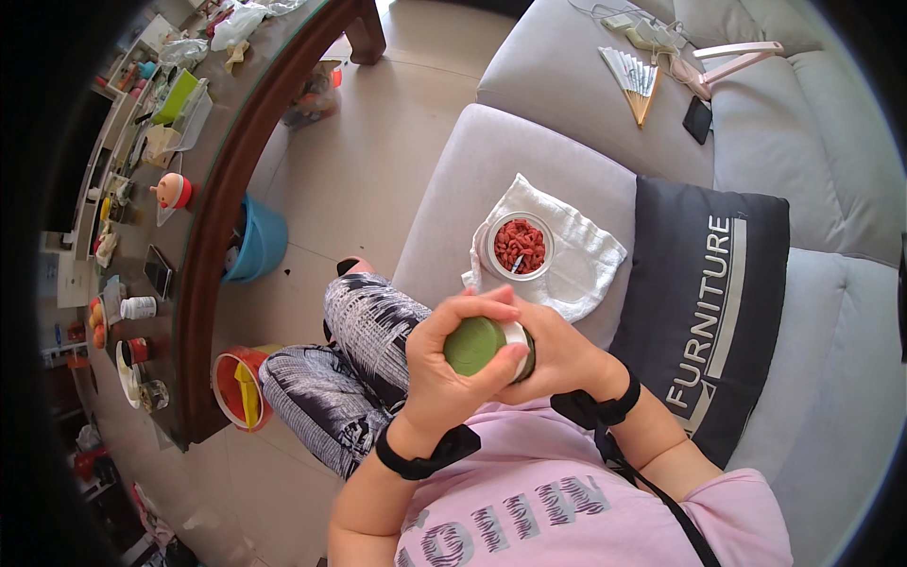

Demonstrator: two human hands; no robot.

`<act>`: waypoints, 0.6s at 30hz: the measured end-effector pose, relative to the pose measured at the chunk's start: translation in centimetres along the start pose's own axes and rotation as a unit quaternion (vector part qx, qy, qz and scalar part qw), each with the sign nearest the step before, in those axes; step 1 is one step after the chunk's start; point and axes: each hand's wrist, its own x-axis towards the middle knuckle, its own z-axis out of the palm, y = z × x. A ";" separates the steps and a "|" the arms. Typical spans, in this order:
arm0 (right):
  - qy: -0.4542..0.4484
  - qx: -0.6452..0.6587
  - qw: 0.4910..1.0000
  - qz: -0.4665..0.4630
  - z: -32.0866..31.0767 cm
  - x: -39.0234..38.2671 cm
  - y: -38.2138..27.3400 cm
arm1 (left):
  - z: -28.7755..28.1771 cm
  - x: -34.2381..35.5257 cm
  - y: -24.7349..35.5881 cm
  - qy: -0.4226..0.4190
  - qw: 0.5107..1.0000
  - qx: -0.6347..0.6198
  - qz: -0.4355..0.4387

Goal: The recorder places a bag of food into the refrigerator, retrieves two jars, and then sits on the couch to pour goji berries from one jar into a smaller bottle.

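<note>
In front of my chest, both hands are closed around a jar with a round green lid [472, 347]. My left hand [436, 359] wraps the lid's side, its fingers over the top and its thumb beneath. From the other side my right hand [567, 352] grips the jar body [516, 338], of which a white band and a dark part show; the rest is hidden by my fingers. Just beyond my hands, a clear round bowl [490, 249] of small red dried berries [521, 243] stands on a folded white cloth [578, 248].
The cloth lies on a grey sofa [453, 203], with a dark cushion [699, 312] to its right. Farther off are a folding fan [631, 83] and a phone [697, 120]. At left stand a cluttered wooden table [210, 283], a blue bin [262, 241] and a red bucket [223, 389].
</note>
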 end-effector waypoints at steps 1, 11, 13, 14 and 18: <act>0.000 -0.002 1.000 0.000 0.1 -0.1 0.0 | -0.2 -0.1 0.0 0.000 1.000 -0.002 0.001; -0.155 0.236 0.958 0.058 -0.1 -0.5 -0.7 | -3.5 -1.1 1.0 -0.126 0.988 0.039 0.074; -0.179 0.196 0.961 0.079 0.1 -0.6 -0.4 | -2.7 -1.1 1.4 -0.087 0.993 0.046 0.064; -0.174 0.232 0.954 0.083 0.1 -0.8 -0.2 | -2.6 -1.0 1.8 -0.120 0.991 0.013 0.049; -0.134 0.281 0.946 0.094 -0.2 -1.0 -0.3 | -2.5 -1.2 2.3 -0.154 0.978 -0.125 -0.058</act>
